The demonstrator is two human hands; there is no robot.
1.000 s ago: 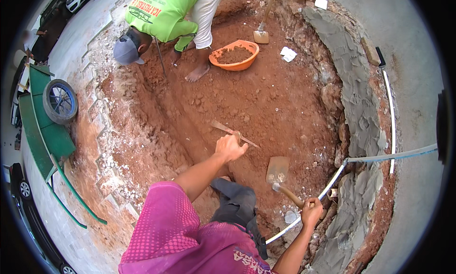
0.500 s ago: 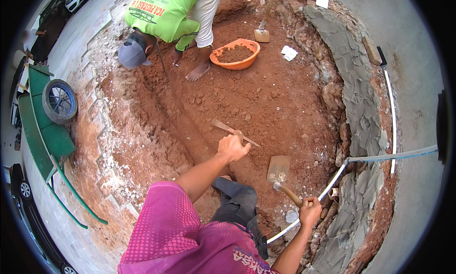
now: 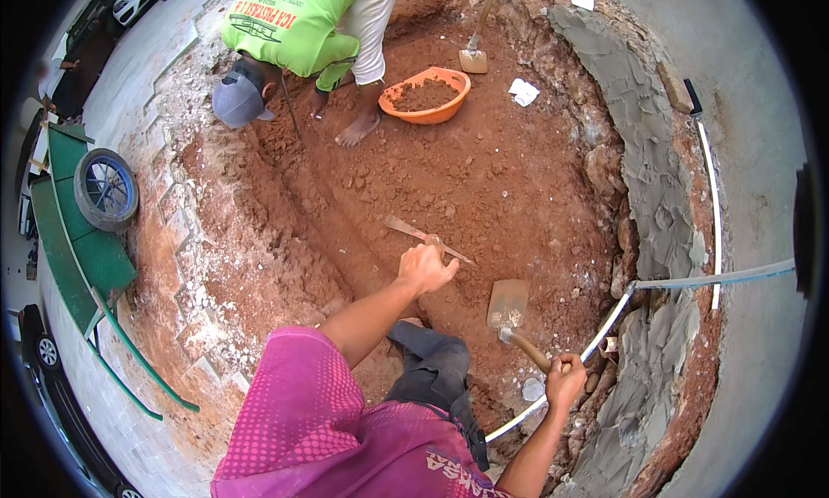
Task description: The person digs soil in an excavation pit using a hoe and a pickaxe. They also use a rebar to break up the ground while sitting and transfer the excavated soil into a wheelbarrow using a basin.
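Note:
My left hand (image 3: 427, 269) is closed around the top of the handle of a pickaxe (image 3: 406, 228). Its narrow head lies across the red soil, with a flat end to the upper left and a pointed end to the right. Over to the right, my right hand (image 3: 566, 380) grips the wooden handle of a shovel (image 3: 509, 304). The shovel's square, soil-dusted blade rests on the dirt in front of me. Most of the pickaxe handle is hidden under my hand.
A co-worker in a green shirt (image 3: 294, 23) bends over the trench beside an orange basin (image 3: 429, 116) of soil. Another shovel (image 3: 473, 59) stands behind. A white pipe (image 3: 608, 325) crosses at right by a cement-coated wall (image 3: 649, 161). A green wheelbarrow (image 3: 76, 209) lies left.
Both hands keep their grips and stay nearly in place. The view shifts slightly, and the co-worker holds almost the same bent pose.

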